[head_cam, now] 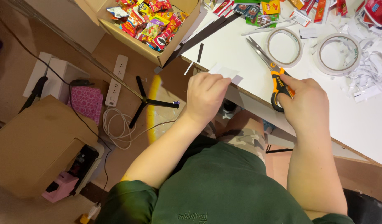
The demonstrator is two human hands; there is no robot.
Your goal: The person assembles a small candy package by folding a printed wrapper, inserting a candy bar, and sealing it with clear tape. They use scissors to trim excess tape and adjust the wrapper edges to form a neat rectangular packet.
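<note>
At table edge (pixel 249 97), left hand (pixel 205 95) pinching white paper strip (pixel 227 73), right hand (pixel 305 105) gripping orange scissors (pixel 270 68), bare tabletop beyond.

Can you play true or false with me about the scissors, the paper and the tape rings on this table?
1. The right hand holds scissors with orange and black handles. True.
2. The left hand holds a red pencil. False: it pinches a small white piece of paper.
3. Two tape rings lie flat on the white table. True.
4. The cardboard box is full of toy cars. False: it holds colourful little packets.
5. The scissors are cutting a tape ring. False: the open blades lie beside it, cutting nothing.
</note>
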